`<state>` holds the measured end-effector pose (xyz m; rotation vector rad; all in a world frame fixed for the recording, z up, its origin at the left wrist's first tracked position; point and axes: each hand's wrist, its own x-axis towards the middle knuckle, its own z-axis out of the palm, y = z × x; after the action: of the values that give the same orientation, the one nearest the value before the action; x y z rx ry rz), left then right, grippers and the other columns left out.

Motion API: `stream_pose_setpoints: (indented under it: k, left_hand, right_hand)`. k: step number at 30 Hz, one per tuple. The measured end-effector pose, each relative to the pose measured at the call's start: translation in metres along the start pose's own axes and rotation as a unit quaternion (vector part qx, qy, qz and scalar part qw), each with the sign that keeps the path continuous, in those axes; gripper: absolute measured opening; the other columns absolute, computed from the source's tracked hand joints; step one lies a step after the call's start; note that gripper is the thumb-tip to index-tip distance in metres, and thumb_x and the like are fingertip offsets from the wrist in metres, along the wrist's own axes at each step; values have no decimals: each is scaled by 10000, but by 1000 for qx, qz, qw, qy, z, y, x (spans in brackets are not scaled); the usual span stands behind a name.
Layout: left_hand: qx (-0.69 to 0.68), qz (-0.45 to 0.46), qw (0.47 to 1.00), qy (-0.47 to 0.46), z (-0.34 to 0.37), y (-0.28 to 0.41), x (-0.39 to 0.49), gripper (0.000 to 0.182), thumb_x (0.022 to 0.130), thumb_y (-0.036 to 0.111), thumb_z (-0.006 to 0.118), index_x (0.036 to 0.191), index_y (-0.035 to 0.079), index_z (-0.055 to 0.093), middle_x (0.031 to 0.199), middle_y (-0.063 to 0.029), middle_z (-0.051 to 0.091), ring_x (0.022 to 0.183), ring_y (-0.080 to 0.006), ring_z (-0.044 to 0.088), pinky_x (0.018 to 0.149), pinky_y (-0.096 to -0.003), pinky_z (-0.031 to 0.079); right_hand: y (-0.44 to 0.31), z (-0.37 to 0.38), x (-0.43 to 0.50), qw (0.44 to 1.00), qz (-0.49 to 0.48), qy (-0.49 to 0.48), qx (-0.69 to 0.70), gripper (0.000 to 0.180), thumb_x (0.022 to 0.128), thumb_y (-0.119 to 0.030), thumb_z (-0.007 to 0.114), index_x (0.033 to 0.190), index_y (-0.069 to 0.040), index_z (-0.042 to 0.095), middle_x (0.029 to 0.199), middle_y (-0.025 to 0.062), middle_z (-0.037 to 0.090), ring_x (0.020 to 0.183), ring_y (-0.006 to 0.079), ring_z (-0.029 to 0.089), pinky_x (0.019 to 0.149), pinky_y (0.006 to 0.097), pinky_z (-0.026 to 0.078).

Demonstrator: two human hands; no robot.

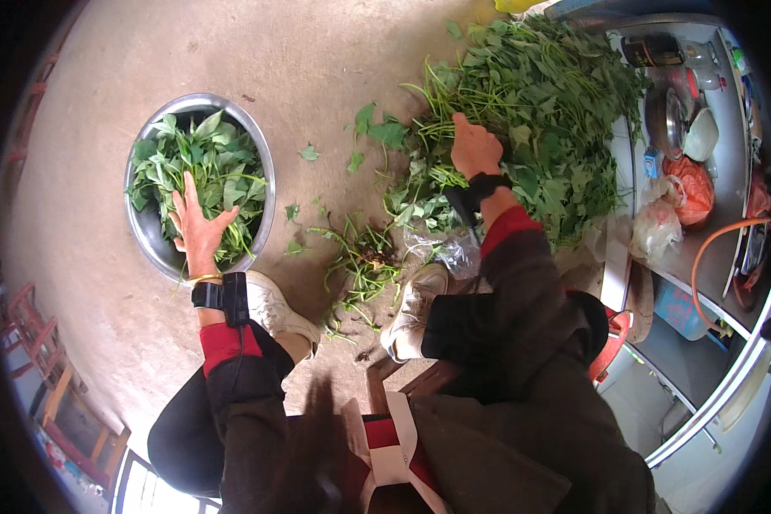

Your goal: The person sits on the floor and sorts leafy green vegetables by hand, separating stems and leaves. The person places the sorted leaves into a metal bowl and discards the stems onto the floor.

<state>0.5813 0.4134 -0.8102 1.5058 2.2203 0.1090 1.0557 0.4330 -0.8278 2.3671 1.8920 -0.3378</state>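
My left hand (199,225) is spread, fingers apart, over leafy green shoots (212,151) heaped in a round metal basin (268,148). It holds nothing, and its palm side faces the leaves. My right hand (477,148) reaches to the near left part of a large pile of leafy vines (552,109), at the stems. Its fingers are curled and partly hidden, so whether a stem is pinched cannot be seen. Between my shoes lies a small heap of stripped stems and wilted scraps (366,250).
A crumpled clear plastic bag (453,252) lies by my right shoe (416,308). Loose leaves (308,153) dot the concrete floor. To the right, a metal shelf (678,257) bears bottles, a red plastic bag (689,191) and an orange hose (700,257). Wooden furniture (51,366) stands far left.
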Motion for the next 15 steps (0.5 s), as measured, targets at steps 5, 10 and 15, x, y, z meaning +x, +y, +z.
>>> stream_pose_setpoints:
  k: [5, 10, 15]
  left_hand:
    - [80, -23, 993, 83, -31, 26, -12, 898, 731, 429, 776, 1513, 335, 346, 1615, -147, 203, 1453, -467, 191, 1025, -733, 222]
    - [20, 100, 959, 264, -50, 65, -31, 429, 821, 286, 725, 1195, 81, 670, 1334, -179, 590, 1233, -344, 547, 1008, -533, 433]
    - [-541, 68, 819, -177, -36, 122, -97, 289, 963, 305, 608, 1003, 33, 694, 916, -65, 714, 718, -140, 674, 621, -242, 525]
  right_hand:
    - [23, -7, -9, 997, -66, -38, 19, 163, 884, -208, 633, 982, -93, 572, 864, 211, 685, 855, 453, 655, 686, 564, 506]
    - [3, -59, -32, 979, -165, 0, 124, 250, 822, -185, 721, 956, -57, 553, 845, 191, 666, 859, 438, 635, 707, 528, 492]
    - [-22, -135, -71, 937, -271, -10, 219, 271, 784, -119, 749, 959, -35, 560, 839, 211, 650, 852, 433, 630, 707, 516, 473]
